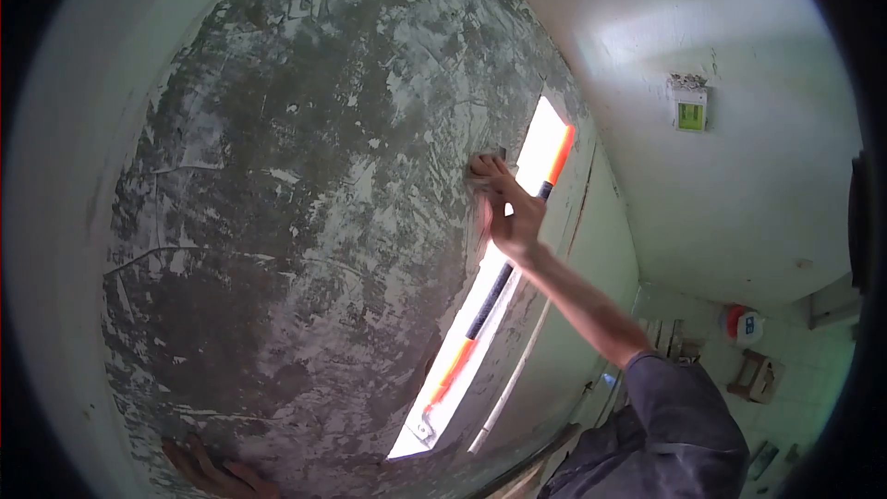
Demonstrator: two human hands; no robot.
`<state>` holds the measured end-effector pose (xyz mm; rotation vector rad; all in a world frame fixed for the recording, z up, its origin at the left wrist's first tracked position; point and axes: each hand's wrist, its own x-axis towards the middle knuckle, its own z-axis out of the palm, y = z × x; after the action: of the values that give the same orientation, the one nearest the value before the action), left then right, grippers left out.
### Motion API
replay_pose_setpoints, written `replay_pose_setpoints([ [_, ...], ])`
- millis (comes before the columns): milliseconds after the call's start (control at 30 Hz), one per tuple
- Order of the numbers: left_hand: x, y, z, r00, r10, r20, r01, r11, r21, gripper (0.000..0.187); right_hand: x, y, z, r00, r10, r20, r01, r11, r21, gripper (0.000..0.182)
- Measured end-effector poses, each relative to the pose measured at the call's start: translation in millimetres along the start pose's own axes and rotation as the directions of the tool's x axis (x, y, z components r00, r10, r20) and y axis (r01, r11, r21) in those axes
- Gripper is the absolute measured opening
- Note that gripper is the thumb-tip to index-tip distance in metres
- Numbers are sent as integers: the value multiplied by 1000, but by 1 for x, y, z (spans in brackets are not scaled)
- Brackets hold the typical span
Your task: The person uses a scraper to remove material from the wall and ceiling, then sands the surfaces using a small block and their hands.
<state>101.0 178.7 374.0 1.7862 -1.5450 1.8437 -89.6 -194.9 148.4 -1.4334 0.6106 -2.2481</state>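
My right hand [513, 212] reaches up from the lower right in a dark sleeve. Its fingers are curled against a patchy grey plastered surface [342, 194], beside a narrow bright opening [531, 152]. A small dark flat piece shows at the fingertips; what it is, I cannot make out. Low at the left edge of the plaster, my left hand [217, 476] rests with its fingers spread, partly cut off by the frame, and nothing shows in it. A pole with orange and black sections [490, 300] runs along the opening, passing behind my right hand.
On the pale surface at the upper right is a small box with a green panel [690, 113]. A white and red container [747, 324] and a small wooden stool [758, 376] stand at the lower right. A light strip [510, 379] runs beside the opening.
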Motion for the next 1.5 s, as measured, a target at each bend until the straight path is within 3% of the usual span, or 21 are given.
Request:
replay_pose_setpoints([
  [67,1,0,2,1000,-4,-4,4,1000,1,51,-50,-22,7,918,354,179,-337,934,-120,45],
  [100,2,1,1,1000,-3,3,3,1000,6,51,-56,-35,14,983,-179,52,175,982,72,44],
  [167,2,-4,-3,1000,13,23,-13,1000,14,51,-71,-6,-11,776,-499,385,488,862,135,43],
  [200,0,-9,-4,997,63,51,-68,993,92,52,-46,-11,-17,741,81,667,15,990,-137,43],
  [233,-1,-12,-3,991,109,82,-122,979,166,53,-21,-16,-23,380,615,691,-348,787,-509,42],
  [267,-2,-14,-6,989,112,95,-127,978,167,53,-28,-22,-18,368,619,694,-355,783,-511,42],
  [367,-4,-9,-3,996,45,74,-56,987,152,52,-51,-37,7,910,402,98,-394,914,-94,30],
  [400,-2,-5,-1,999,24,43,-28,996,79,52,-84,-32,14,991,-82,110,111,950,-292,32],
  [433,0,-3,-1,1000,10,19,-10,1000,7,51,-81,-37,5,934,-321,158,301,944,136,37],
  [500,2,-5,1,999,41,-4,-41,999,-18,50,-92,20,-11,849,-352,394,351,933,77,41],
  [700,-5,-18,0,998,65,16,-66,995,70,50,-48,-30,14,988,147,56,-140,983,-116,36],
  [767,-8,-20,-2,993,90,70,-101,981,167,52,-94,3,9,953,-72,295,122,981,-152,37],
  [967,-6,-15,-2,998,23,63,-30,993,118,53,-44,28,1,979,172,-105,-200,901,-384,25],
  [1067,-3,-16,1,997,77,-31,-77,997,8,44,-81,-4,7,969,-244,-44,235,959,-156,27],
  [1133,-7,-27,-1,991,121,60,-128,983,134,53,-76,30,-18,593,535,602,-657,754,-23,30],
  [1200,-1,-18,-3,992,106,63,-113,986,120,53,-45,26,-22,690,509,515,-723,506,470,32],
  [1300,-4,-18,-5,995,83,49,-89,989,122,53,-62,6,3,982,180,61,-146,920,-364,31],
  [1367,-3,-17,-4,995,91,50,-97,985,145,53,-82,-8,3,981,-176,78,182,980,-82,32],
  [1433,-1,-15,-5,993,113,41,-117,986,115,53,-49,-22,-24,498,580,645,-790,609,63,37],
  [1467,-3,-21,-4,993,114,44,-119,986,121,53,-51,26,-23,902,222,370,-297,942,158,32],
  [1500,-5,-30,-2,991,122,53,-128,985,119,53,-14,36,-21,996,-29,81,37,994,-103,27],
])
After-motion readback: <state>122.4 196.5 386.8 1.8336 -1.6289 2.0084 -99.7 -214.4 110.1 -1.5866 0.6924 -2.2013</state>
